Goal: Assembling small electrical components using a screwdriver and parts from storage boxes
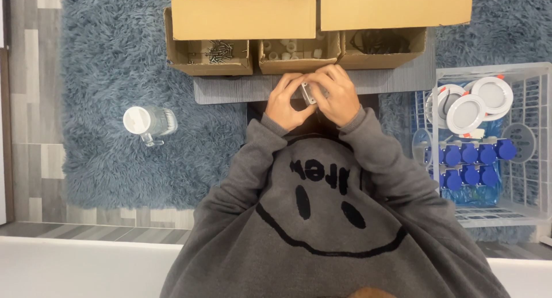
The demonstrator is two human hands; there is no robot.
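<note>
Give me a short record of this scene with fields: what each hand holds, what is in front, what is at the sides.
left hand: left hand grips a small white part together with the other hand
right hand: right hand on the same part
in front: three open cardboard boxes on a grey mat; one holds dark screws
left side: clear bottle on blue rug
right side: white basket with round white lamps and blue pieces

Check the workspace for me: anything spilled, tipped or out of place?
Nothing spilled. The clear plastic jug with a white lid sits alone on the blue shaggy rug, apart from the cardboard boxes. Both hands, left hand and right hand, hold a small pale part.
</note>
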